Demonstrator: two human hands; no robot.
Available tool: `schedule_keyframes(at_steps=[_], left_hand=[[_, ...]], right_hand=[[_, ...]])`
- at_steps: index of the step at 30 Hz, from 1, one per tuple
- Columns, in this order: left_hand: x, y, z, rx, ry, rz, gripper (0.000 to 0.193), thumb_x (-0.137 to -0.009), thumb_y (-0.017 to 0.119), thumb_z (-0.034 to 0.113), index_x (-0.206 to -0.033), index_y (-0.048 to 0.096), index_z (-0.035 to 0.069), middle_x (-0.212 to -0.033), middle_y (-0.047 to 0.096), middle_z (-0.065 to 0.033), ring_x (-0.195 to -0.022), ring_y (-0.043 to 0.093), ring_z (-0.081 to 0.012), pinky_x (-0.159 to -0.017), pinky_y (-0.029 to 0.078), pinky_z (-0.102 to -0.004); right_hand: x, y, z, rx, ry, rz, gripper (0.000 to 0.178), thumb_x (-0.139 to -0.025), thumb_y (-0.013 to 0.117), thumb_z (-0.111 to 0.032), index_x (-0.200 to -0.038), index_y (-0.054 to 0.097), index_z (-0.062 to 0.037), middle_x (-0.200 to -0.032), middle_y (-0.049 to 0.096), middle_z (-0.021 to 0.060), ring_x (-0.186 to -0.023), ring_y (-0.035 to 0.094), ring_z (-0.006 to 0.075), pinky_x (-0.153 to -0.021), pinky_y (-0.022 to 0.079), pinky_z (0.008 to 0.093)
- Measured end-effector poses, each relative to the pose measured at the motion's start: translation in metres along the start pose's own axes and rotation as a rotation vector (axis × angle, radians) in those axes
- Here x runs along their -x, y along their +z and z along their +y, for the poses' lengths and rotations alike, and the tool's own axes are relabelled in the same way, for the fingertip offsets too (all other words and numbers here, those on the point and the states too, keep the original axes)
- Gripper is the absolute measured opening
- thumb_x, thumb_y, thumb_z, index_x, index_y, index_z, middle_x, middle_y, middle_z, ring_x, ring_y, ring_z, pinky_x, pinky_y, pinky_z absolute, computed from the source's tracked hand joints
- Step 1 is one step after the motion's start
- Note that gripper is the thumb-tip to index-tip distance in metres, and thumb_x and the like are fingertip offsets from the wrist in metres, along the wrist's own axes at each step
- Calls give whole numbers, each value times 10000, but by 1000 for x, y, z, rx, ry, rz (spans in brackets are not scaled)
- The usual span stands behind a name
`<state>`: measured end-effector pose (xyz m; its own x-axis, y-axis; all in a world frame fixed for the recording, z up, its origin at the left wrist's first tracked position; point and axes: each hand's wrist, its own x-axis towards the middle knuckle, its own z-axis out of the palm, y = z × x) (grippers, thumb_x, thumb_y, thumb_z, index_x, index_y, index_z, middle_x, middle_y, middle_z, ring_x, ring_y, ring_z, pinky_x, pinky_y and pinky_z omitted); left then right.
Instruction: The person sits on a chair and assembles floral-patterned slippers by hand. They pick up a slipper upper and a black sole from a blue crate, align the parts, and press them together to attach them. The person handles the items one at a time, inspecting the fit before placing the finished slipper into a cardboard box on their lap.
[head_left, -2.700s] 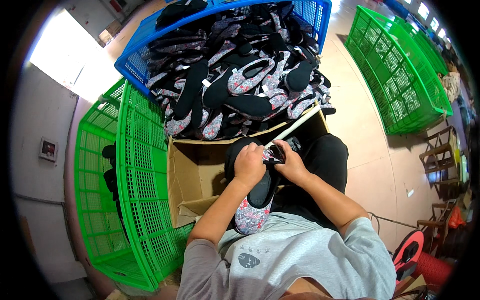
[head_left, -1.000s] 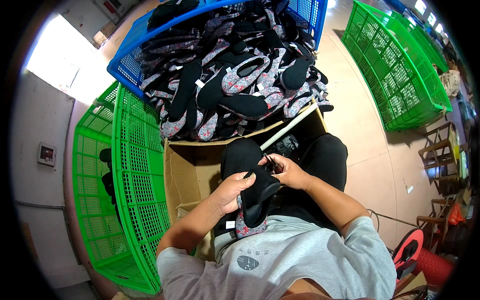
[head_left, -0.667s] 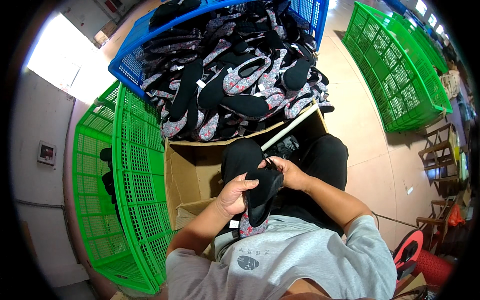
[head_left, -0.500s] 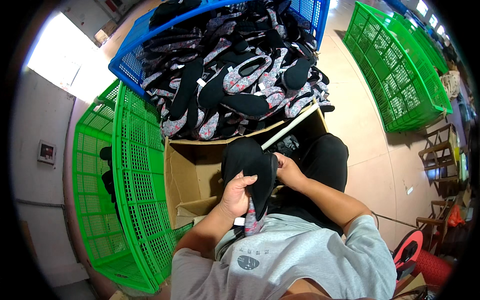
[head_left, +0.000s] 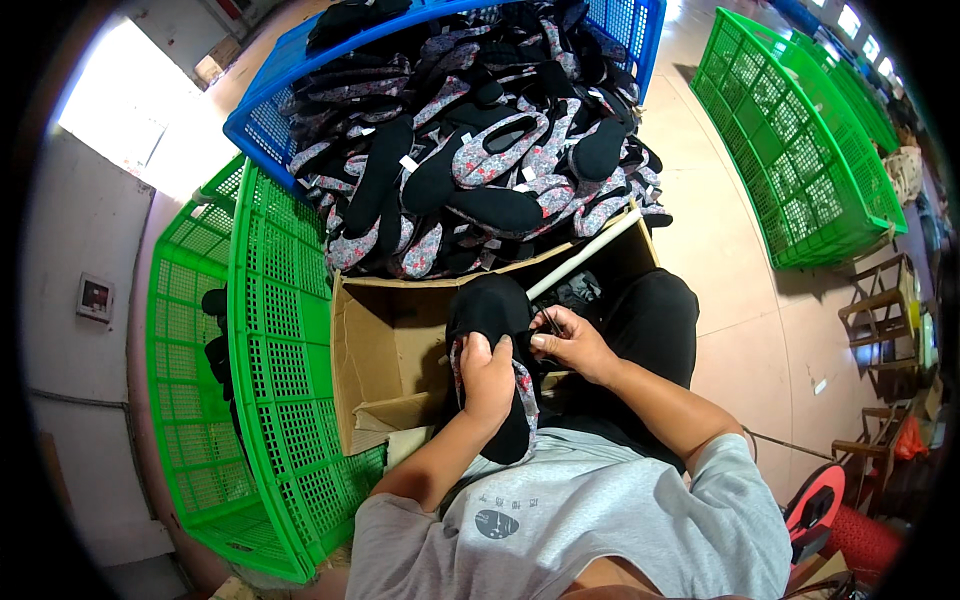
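Note:
My left hand point(head_left: 487, 385) is closed on a slipper point(head_left: 515, 435) above my lap. Grey-and-red floral fabric shows along the slipper's sides, and its lower end is black. Much of it lies hidden under my fingers. At its right edge, my right hand point(head_left: 578, 347) pinches with thumb and forefinger. A thin dark loop shows by those fingers, but what they hold is too small and dark to name. Beyond my knees a large heap of similar slippers point(head_left: 497, 150) fills a blue plastic crate point(head_left: 262, 122) and spills toward me.
An open cardboard box point(head_left: 365, 345) stands before my legs, with a white tube point(head_left: 585, 252) slanting across it. Green plastic crates point(head_left: 285, 390) are on the left. Another green crate point(head_left: 790, 150) sits on the tiled floor at the right, near wooden stools point(head_left: 880, 300).
The slipper has been turned over, so its floral sides show where the black sole was. My left hand has shifted up over it, while my right hand has rotated and moved slightly lower.

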<state>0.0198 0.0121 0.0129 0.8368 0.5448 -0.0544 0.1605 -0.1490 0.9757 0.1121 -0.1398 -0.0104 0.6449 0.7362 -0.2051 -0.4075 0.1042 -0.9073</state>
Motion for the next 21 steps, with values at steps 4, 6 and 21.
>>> schedule_keyframes(at_steps=[4, 6, 21], left_hand=[[-4, 8, -20, -214, 60, 74, 204, -869, 628, 83, -963, 539, -74, -1023, 576, -248, -977, 547, -379, -891, 433, -439], [-4, 11, -14, -256, 77, 56, 219, -857, 636, 83, -946, 520, -80, -1020, 556, -285, -964, 535, -445, -874, 432, -477], [9, -4, -2, -28, 22, -246, 565, -874, 655, 38, -1360, 404, -101, -1354, 435, -239, -1186, 565, -326, -986, 480, -356]], right_hand=[[0, 3, -1, 147, -13, 3, 313, -898, 749, -118, -1149, 573, -58, -1023, 607, -3, -940, 594, 70, -837, 487, 236], [0, 4, 2, 108, -15, -3, 325, -877, 778, -136, -1133, 601, -42, -1006, 621, -8, -921, 576, 65, -834, 482, 228], [-3, -1, 14, 245, -89, -33, 347, -846, 793, -99, -1127, 598, -39, -979, 586, -27, -878, 523, 50, -799, 465, 225]])
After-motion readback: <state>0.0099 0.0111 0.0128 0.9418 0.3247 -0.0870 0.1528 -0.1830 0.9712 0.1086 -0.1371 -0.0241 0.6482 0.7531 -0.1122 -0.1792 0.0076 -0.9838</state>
